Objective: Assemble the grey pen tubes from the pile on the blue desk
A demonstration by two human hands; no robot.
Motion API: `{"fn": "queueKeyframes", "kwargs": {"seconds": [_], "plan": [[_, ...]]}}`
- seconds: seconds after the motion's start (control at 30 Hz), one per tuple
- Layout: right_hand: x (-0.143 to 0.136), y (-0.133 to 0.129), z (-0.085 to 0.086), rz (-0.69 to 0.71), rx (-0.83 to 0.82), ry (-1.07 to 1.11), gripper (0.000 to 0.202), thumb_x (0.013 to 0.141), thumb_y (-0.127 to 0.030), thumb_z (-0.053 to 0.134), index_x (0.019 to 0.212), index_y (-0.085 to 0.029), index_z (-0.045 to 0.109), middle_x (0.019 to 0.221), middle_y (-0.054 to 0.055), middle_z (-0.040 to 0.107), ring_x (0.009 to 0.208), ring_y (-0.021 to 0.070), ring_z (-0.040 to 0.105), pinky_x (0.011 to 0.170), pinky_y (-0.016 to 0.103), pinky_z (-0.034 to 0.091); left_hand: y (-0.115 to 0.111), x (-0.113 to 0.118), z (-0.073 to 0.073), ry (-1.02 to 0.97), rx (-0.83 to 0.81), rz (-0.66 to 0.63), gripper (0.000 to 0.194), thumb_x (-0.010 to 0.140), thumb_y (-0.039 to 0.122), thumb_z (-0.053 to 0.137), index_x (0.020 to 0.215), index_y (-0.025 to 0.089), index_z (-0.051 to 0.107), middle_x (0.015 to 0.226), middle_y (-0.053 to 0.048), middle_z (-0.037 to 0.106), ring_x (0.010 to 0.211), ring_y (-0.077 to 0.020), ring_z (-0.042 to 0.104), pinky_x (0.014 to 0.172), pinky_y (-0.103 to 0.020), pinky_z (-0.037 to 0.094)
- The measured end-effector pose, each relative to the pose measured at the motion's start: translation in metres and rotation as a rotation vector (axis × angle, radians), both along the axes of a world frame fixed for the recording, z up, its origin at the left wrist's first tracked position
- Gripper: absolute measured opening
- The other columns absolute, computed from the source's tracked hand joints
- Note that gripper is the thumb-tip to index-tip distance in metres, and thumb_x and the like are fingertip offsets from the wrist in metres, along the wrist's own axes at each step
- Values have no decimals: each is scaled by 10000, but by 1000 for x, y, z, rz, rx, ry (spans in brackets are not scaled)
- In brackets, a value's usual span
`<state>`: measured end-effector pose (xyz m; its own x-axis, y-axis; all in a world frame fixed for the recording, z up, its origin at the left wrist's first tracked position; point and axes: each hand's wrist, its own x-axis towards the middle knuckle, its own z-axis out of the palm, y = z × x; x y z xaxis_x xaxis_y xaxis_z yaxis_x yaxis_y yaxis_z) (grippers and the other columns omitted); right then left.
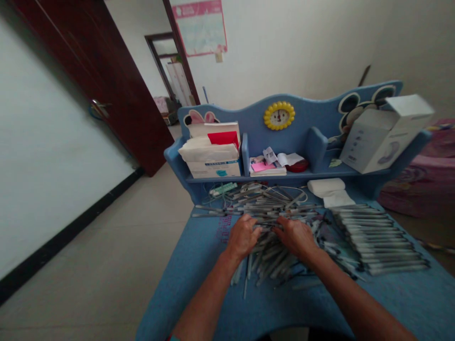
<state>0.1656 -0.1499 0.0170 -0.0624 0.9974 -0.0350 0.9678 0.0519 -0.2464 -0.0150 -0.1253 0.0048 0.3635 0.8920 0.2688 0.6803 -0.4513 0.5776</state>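
Note:
Many slim grey pens [273,260] lie in a loose heap on the blue desk [192,265]. My left hand [244,234] is at the heap's left side, its fingers curled at a pen. Just to its right, my right hand [294,236] has its fingertips bent together over the pens. A thin pen seems to run between the two hands, though it is small and blurred. On the right, a layer of pens [384,239] lies side by side in a row, with dark tips toward the right.
A white paper roll [326,187] lies behind the pens. The shelf [213,180] holds a mask box [216,166], papers [266,168] and a white carton [377,137]. A yellow clock [279,116] is on the backboard. The door [103,80] stands at the left.

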Motion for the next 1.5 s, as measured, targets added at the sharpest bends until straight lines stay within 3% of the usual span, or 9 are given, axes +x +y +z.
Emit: {"fn": "queueKeyframes", "kwargs": {"seconds": [0.13, 0.23, 0.53, 0.73, 0.93, 1.07, 1.2, 1.37, 1.5], "plan": [[7, 3, -1, 22, -13, -22, 255, 840, -371, 455, 1011, -237, 588, 868, 88, 699, 835, 225, 647, 671, 285, 415, 21, -24, 4, -19, 30, 137, 112, 758, 208, 539, 765, 193, 650, 802, -68, 572, 801, -200, 536, 781, -293, 398], [14, 4, 3, 55, -25, -33, 276, 845, -362, 449, 1049, -229, 578, 892, 96, 696, 860, 236, 643, 688, 297, 423, 38, -39, 11, 500, 35, 227, 213, 794, 170, 454, 880, 168, 649, 913, -89, 597, 896, -214, 531, 836, -305, 393], [63, 0, 26, 194, -99, -33, 245, 846, -367, 454, 944, -228, 630, 870, 54, 694, 851, 194, 632, 667, 235, 394, 73, -48, 8, 910, 4, 89, 283, 787, 188, 433, 974, 168, 645, 940, -105, 619, 907, -263, 516, 757, -326, 411], [96, -20, 43, 234, -96, -72, 212, 840, -326, 472, 882, -198, 635, 711, 54, 673, 711, 186, 622, 582, 236, 336, 75, -48, 14, 971, -6, -52, 287, 830, 222, 383, 954, 140, 628, 963, -97, 618, 906, -214, 508, 832, -295, 363], [113, -42, 52, 239, -70, -52, 197, 849, -316, 468, 816, -189, 615, 604, 27, 625, 585, 144, 579, 512, 234, 253, 77, -54, 13, 915, -13, -56, 340, 847, 255, 327, 1048, 128, 570, 1056, -99, 614, 945, -215, 540, 843, -300, 377], [113, -42, 45, 229, -55, -6, 196, 852, -312, 464, 806, -194, 613, 604, 24, 624, 580, 140, 578, 514, 232, 253, 67, -51, 26, 803, -57, 6, 348, 836, 294, 310, 1012, 134, 563, 1043, -108, 615, 911, -222, 564, 788, -302, 419], [99, -31, 39, 247, -35, 87, 184, 844, -324, 484, 872, -199, 616, 645, 33, 645, 630, 159, 600, 545, 228, 292, 35, -32, 43, 470, -96, -34, 311, 823, 356, 351, 942, 161, 564, 949, -84, 630, 865, -212, 575, 792, -309, 429], [69, -20, 39, 264, -15, 290, 177, 826, -314, 511, 922, -204, 611, 635, 8, 624, 610, 141, 579, 567, 218, 328, -5, 5, 49, 11, -409, -120, 226, 798, 359, 459, 877, 186, 583, 808, -21, 626, 776, -168, 585, 714, -266, 460], [52, -18, 38, 250, 1, 471, 233, 819, -337, 519, 992, -201, 596, 633, -13, 599, 565, 117, 540, 534, 204, 327, -15, 22, 49, -230, -617, -141, 205, 771, 325, 500, 891, 175, 572, 732, -6, 591, 668, -143, 560, 555, -227, 458]]}}
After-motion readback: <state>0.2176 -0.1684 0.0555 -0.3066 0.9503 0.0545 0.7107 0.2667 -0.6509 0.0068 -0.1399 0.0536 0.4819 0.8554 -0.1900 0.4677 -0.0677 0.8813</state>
